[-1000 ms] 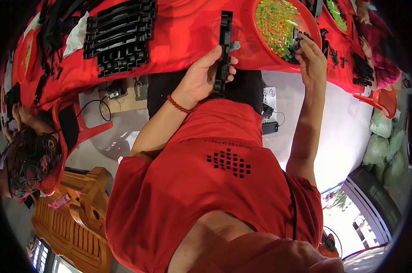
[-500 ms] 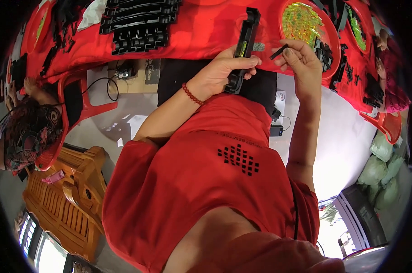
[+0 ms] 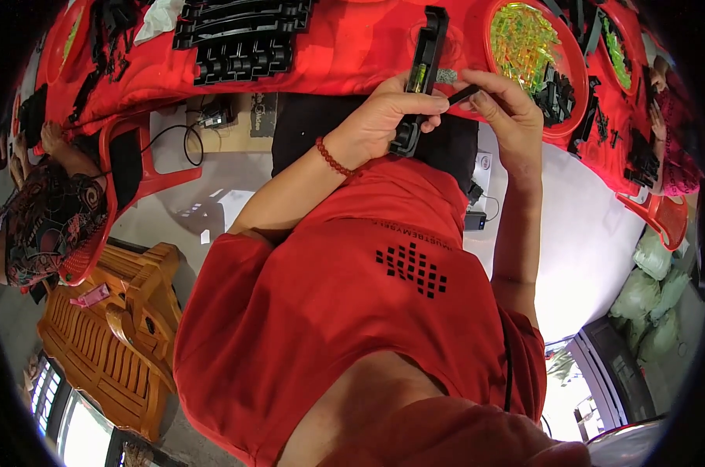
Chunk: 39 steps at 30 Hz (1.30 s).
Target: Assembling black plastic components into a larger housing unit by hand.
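Note:
My left hand (image 3: 382,118) is closed around a black spirit level (image 3: 433,37), a long narrow body held upright over my lap at the table's front edge. A yellow-green vial (image 3: 421,76) shows in its slot, just above my thumb. My right hand (image 3: 513,117) pinches a small flat black plastic strip (image 3: 463,96) between thumb and fingers. The strip's left end is close beside my left thumb tip; whether it touches is unclear. My left palm hides part of the level's lower half.
On the red-covered table (image 3: 345,47) lie rows of black level bodies (image 3: 247,27) at left. A red tray (image 3: 582,93) at right holds yellow-green vials (image 3: 524,47) and black plastic pieces (image 3: 555,97). Other people sit at both sides. A wooden bench (image 3: 111,342) stands behind left.
My right hand has moved left, bringing the black strip from apart to right beside my left thumb and the level. My left hand keeps its hold on the level.

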{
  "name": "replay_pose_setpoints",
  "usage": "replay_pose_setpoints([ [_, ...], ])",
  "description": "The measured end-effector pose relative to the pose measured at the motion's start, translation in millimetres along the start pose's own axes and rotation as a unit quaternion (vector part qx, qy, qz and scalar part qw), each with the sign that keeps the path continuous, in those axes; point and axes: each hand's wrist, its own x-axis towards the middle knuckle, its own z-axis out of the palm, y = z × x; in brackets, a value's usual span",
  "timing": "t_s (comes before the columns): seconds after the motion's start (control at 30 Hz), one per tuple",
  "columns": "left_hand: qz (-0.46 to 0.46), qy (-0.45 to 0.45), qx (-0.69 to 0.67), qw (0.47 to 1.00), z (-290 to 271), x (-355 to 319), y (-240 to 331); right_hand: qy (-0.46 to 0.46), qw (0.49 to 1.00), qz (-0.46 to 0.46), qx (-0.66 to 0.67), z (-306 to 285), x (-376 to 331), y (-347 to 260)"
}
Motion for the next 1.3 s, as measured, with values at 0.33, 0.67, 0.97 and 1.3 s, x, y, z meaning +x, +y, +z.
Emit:
replay_pose_setpoints([
  [0.33,0.056,0.051,0.027,0.997,9,-1,-2,0.065,0.997,0.038,-0.004,-2,-3,10],
  [0.67,0.067,0.054,0.061,0.994,7,-2,-5,0.125,0.989,0.081,-0.003,11,-5,8],
  [0.97,0.068,0.000,-0.027,0.997,-9,5,-9,0.154,0.984,0.090,0.018,10,-3,10],
  [1.3,0.031,0.021,-0.032,0.999,-11,6,-12,0.151,0.984,0.089,0.020,10,-5,10],
])
